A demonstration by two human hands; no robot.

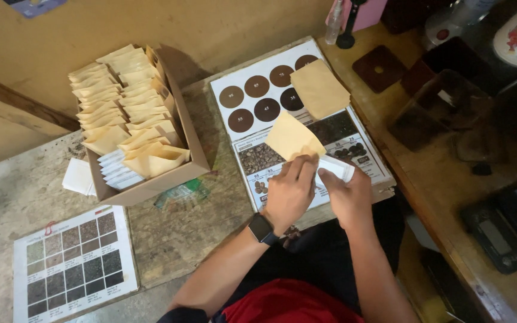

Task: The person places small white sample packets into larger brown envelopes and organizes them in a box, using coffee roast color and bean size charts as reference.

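left hand (289,190) pinched one tan pouch (292,137) | right hand (346,192) gripped one white packet (334,168), over chart (282,96) | second pouch (319,88) on chart | box (151,185) of pouches, uncounted

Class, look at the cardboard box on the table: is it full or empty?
Full: the cardboard box is packed with rows of tan paper pouches standing on edge, plus a few white ones.

Tan pouches, brown circles, grey squares

The paper pouch (291,137) in the left hand (288,191) is tan, the sachet (336,167) in the right hand (345,194) is white. The chart (258,90) shows dark brown circles on white; the card (73,263) has a grid of grey and black squares. The smartwatch (261,228) is black.
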